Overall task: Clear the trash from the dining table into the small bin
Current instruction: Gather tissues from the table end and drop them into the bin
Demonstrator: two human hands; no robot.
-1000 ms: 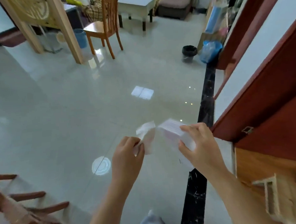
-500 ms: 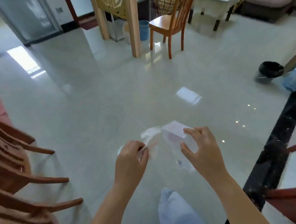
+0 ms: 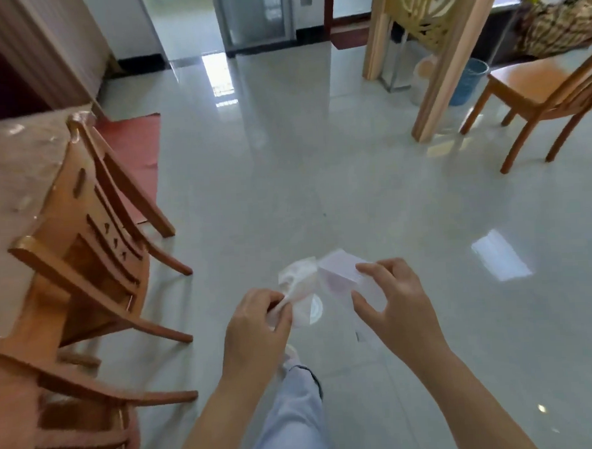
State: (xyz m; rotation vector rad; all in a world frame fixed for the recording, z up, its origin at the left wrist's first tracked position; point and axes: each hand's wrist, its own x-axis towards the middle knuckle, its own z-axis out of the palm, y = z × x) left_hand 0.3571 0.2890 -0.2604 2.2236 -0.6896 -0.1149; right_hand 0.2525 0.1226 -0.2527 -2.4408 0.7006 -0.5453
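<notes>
My left hand (image 3: 255, 329) pinches a crumpled tissue (image 3: 298, 286) and my right hand (image 3: 391, 305) holds a white paper (image 3: 338, 273), both just right of the wooden chair (image 3: 93, 235). I think I should squeeze tight so nothing drops before the small bin.

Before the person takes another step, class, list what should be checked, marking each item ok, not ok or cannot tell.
1. Left hand grips the crumpled tissue: ok.
2. Right hand pinches the white wrapper: ok.
3. Wooden chair on the left stands apart from both hands: ok.
4. A bin in sight, the blue bin by the wooden post: ok.
5. Whether that is the small bin meant: cannot tell.
6. Trash remaining on the dining table: cannot tell, blurred.
</notes>
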